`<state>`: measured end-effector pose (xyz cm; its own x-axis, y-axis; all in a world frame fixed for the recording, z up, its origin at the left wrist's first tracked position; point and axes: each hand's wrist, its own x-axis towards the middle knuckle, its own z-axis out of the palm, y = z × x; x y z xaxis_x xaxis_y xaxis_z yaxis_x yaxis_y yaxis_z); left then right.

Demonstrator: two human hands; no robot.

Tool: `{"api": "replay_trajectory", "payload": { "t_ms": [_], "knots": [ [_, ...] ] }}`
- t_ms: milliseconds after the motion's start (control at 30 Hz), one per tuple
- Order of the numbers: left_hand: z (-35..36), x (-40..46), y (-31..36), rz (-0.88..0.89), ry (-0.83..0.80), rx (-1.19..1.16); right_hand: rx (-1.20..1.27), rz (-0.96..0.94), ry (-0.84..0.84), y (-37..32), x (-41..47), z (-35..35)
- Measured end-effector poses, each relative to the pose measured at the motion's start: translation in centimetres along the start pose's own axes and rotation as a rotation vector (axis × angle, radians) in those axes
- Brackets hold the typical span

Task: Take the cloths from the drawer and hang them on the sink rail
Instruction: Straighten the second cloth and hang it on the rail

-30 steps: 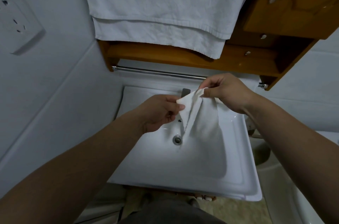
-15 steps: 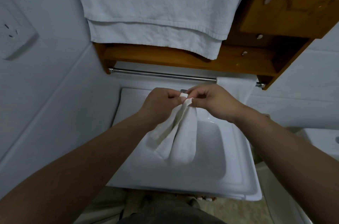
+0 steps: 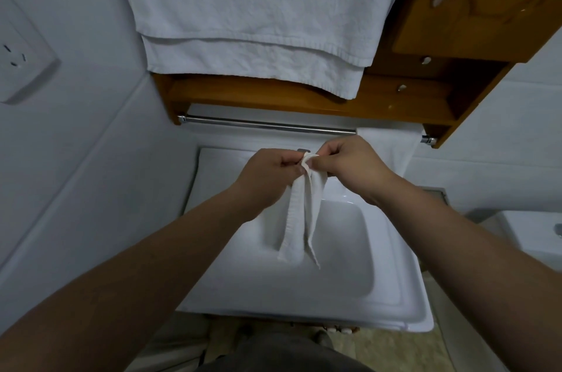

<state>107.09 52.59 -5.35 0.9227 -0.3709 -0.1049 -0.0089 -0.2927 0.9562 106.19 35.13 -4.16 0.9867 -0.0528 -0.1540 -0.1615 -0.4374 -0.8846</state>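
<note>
I count one cloth [image 3: 386, 146] already draped on the rail [image 3: 267, 125], at its right end. A second cloth [image 3: 304, 213] is not yet hung: I hold it below the rail, over the sink [image 3: 407, 289]. My left hand [image 3: 270, 170] and right hand [image 3: 349, 167] both pinch its top edge, close together. It is white, bunched into narrow folds, dangling limp. I can't see the drawer.

Big white towel [image 3: 249, 15] & wood cabinet [image 3: 474, 0] above the fingers; wall socket [image 3: 18, 58] far left; toilet [image 3: 535, 234] right.
</note>
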Motion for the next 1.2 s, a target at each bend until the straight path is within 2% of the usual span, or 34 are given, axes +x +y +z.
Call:
{"api": "replay_trajectory", "payload": {
  "t_ms": [100,333,700,867,1067,1200],
  "knots": [
    [-0.3,0.1,-0.3,-0.064,-0.044,-0.184,0.004,-0.01,0.0,-0.1,-0.2,0.0],
    [-0.6,0.1,-0.8,-0.097,-0.023,-0.304,0.094,0.009,-0.027,-0.3,-0.7,0.2],
    [-0.1,-0.4,-0.8,-0.054,-0.052,-0.351,0.146,0.015,-0.032,-0.9,-1.1,0.8],
    [-0.3,-0.6,-0.7,-0.087,-0.09,-0.483,0.053,-0.045,-0.012,-0.9,-1.0,0.2],
    [-0.8,-0.3,-0.8,-0.121,-0.013,-0.41,-0.098,-0.088,-0.042,-1.0,-1.4,0.4],
    [-1.0,-0.2,-1.2,-0.122,-0.056,-0.427,-0.147,-0.094,-0.041,-1.0,-1.3,0.5]
  ]
}}
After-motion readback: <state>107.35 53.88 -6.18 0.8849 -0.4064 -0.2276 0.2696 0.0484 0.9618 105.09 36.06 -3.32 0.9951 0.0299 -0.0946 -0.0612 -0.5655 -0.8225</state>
